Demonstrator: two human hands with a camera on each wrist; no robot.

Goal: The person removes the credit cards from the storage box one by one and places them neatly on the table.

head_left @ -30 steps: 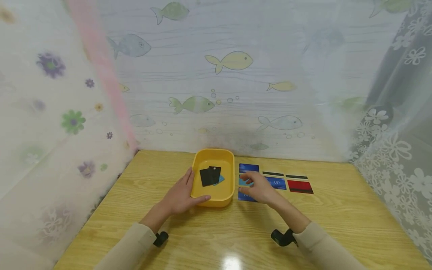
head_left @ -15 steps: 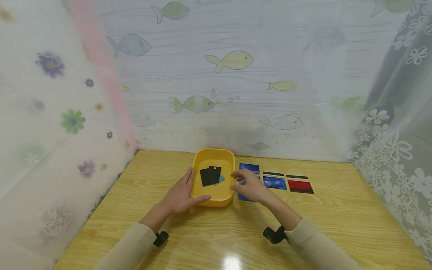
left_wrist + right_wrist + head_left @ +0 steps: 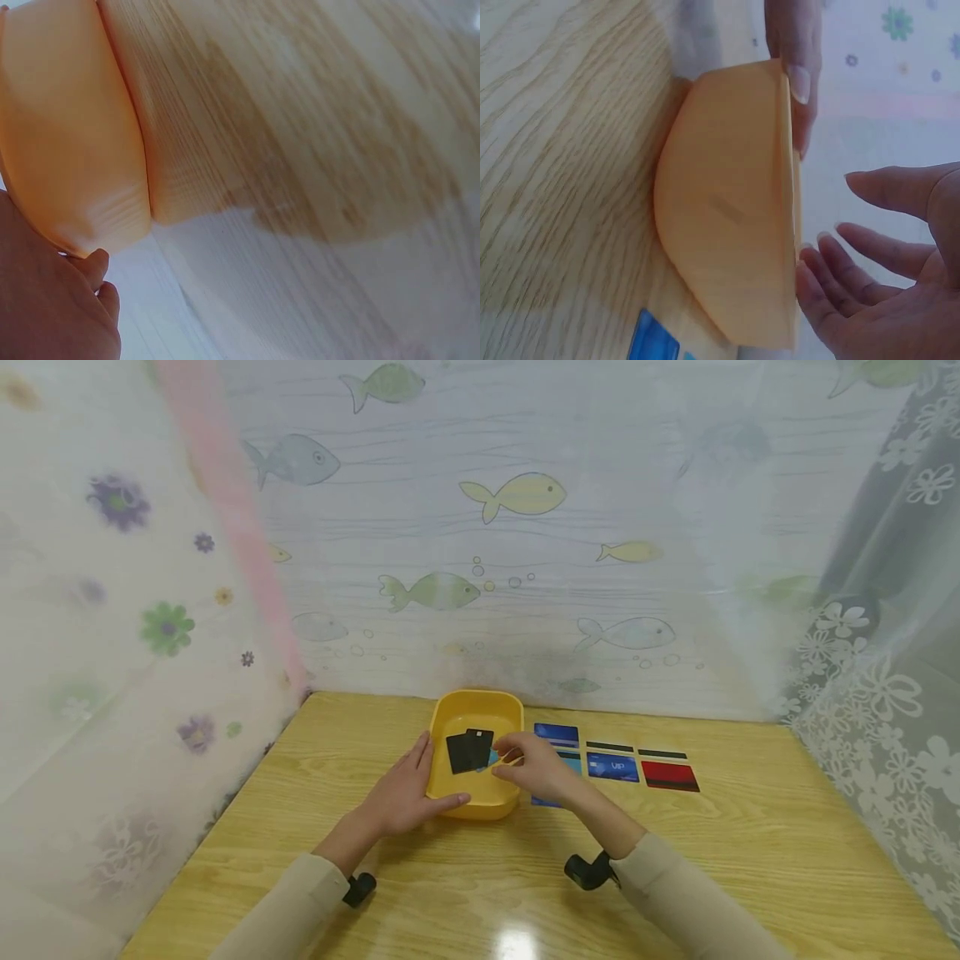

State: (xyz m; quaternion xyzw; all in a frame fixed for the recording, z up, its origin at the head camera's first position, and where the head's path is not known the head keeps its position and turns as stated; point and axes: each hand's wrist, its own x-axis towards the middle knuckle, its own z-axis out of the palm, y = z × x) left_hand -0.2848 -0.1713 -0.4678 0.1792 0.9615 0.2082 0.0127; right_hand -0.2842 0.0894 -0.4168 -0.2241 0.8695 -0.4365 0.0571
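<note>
A yellow plastic bin [image 3: 480, 812] stands on the wooden table. Inside lie two black cards [image 3: 467, 753], one with a chip, over a light blue card [image 3: 483, 767]. My left hand [image 3: 401, 789] holds the bin at its near left corner, thumb over the front rim and fingers along the outer side. Over the bin's right rim hangs my right hand [image 3: 536, 767], fingers bent. In the right wrist view that right hand [image 3: 892, 262] shows thumb and fingers apart with nothing between them. A blue card [image 3: 545, 802] and a light blue card [image 3: 573, 761] are partly hidden beneath it.
Right of the bin lie a dark blue card [image 3: 557, 735], a blue VIP card [image 3: 613, 767] and a red card [image 3: 671, 776]. Two dark stripes [image 3: 610, 747] sit behind them. A patterned curtain [image 3: 480, 635] borders the table's back edge.
My right hand has moved left from above the blue cards to over the bin, uncovering part of the light blue card on the table. The left hand stays on the bin.
</note>
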